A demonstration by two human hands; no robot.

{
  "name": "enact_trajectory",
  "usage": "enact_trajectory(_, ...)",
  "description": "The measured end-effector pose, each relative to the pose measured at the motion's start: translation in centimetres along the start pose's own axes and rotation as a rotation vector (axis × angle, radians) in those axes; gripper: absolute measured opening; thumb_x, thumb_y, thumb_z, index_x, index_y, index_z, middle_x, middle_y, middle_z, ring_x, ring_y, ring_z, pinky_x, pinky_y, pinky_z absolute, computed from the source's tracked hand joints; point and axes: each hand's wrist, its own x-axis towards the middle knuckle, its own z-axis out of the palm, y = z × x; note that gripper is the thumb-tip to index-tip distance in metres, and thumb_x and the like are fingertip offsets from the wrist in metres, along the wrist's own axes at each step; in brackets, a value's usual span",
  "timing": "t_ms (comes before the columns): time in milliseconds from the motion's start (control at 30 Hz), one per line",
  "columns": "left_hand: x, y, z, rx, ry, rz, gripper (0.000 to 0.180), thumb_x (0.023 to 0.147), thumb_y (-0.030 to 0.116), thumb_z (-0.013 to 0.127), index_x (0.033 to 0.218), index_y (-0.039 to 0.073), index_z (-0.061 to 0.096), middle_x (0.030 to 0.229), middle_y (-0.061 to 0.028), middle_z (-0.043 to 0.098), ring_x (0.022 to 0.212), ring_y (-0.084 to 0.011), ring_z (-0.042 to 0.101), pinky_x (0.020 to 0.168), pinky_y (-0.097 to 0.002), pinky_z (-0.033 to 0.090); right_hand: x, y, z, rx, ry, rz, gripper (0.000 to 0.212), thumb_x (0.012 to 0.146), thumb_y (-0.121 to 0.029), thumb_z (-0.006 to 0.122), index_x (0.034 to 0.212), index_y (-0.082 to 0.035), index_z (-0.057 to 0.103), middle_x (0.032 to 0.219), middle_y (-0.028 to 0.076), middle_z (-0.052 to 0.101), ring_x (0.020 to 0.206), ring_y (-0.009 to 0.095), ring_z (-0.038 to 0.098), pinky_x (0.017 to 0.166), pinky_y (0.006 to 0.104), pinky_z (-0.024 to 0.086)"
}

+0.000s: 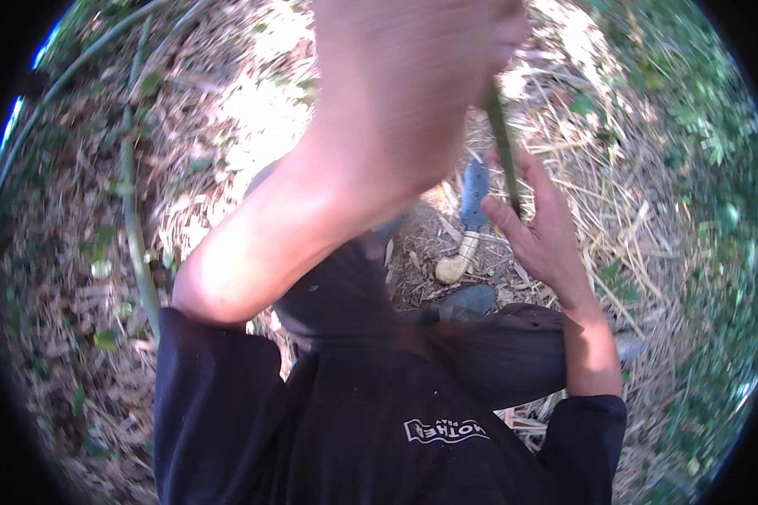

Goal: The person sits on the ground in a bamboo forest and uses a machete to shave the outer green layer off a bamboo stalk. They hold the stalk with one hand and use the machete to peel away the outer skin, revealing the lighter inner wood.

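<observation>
My left hand [413, 76] is raised close to the camera at the top, smeared by motion and partly cut off by the frame edge. A long narrow green strip [504, 139] runs down from its curled fingers. Around the strip's lower part is my right hand [541, 231], its thumb on the near side and its fingers behind. Just left of that hand a knife lies on the ground, with a broad bluish blade [475, 194] and a pale wrapped handle [451, 268] ending in a round knob. My left forearm hides part of the ground.
Dry leaves and straw [623, 227] cover the ground. Long green stems [130, 185] lie along the left side, and leafy green plants [707, 126] grow on the right. My bent legs [505, 349] and a dark shoe [472, 300] are close below the knife.
</observation>
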Motion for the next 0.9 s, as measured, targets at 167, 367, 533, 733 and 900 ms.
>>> enact_trajectory(167, -5.9, 2.7, 1.1, 0.348, 0.288, -0.159, 0.028, 0.095, 0.012, 0.046, 0.121, 0.009, 0.055, 0.107, -0.0096, 0.057, 0.094, -0.0240, 0.058, 0.088, -0.0332, 0.046, -2.3, 3.6, 4.9, 0.394, 0.110, 0.118, 0.023, 0.101, -0.024, 0.053, 0.095, -0.003, 0.057, 0.069, 0.001, 0.051, 0.065, 0.008, 0.049, 0.061, 0.0250, 0.044)
enact_trajectory(367, -28.7, 5.1, -1.8, 0.539, 1.138, -0.971, 0.040, 0.091, 0.033, 0.061, 0.112, -0.001, 0.063, 0.094, -0.0066, 0.065, 0.079, -0.0120, 0.057, 0.070, -0.0272, 0.045, -4.4, 9.3, 1.1, 0.344, 0.401, 0.149, 0.033, 0.104, -0.033, 0.046, 0.082, -0.009, 0.049, 0.065, -0.005, 0.032, 0.056, 0.005, 0.030, 0.049, 0.0229, 0.023)
enact_trajectory(533, -45.1, 5.1, 6.3, 0.198, 1.350, -1.600, 0.053, 0.091, 0.039, 0.061, 0.119, -0.005, 0.058, 0.116, -0.0188, 0.062, 0.109, -0.0245, 0.056, 0.097, -0.0383, 0.042, -4.6, 11.9, 0.2, 0.286, 0.401, 0.383, 0.031, 0.104, -0.035, 0.047, 0.084, -0.011, 0.046, 0.067, -0.007, 0.027, 0.056, 0.003, 0.026, 0.050, 0.0225, 0.020)
enact_trajectory(733, -47.3, 1.7, 9.0, -0.107, 1.068, -1.825, 0.106, 0.079, 0.067, 0.062, 0.149, -0.002, 0.021, 0.148, -0.0262, 0.033, 0.136, -0.0365, 0.036, 0.108, -0.0516, 0.036, -4.3, 12.6, 2.0, 0.354, 0.302, 0.395, 0.033, 0.104, -0.037, 0.047, 0.081, -0.013, 0.046, 0.064, -0.007, 0.031, 0.053, 0.002, 0.027, 0.046, 0.0217, 0.019)
enact_trajectory(900, -44.4, 1.1, 8.3, -0.147, 0.984, -1.795, 0.109, 0.077, 0.060, 0.068, 0.150, -0.002, 0.015, 0.147, -0.0317, 0.030, 0.135, -0.0403, 0.038, 0.104, -0.0519, 0.043, -4.8, 14.7, 1.1, 0.338, 0.323, 0.396, 0.032, 0.103, -0.037, 0.049, 0.082, -0.013, 0.048, 0.062, -0.008, 0.031, 0.052, 0.002, 0.027, 0.045, 0.0216, 0.018)
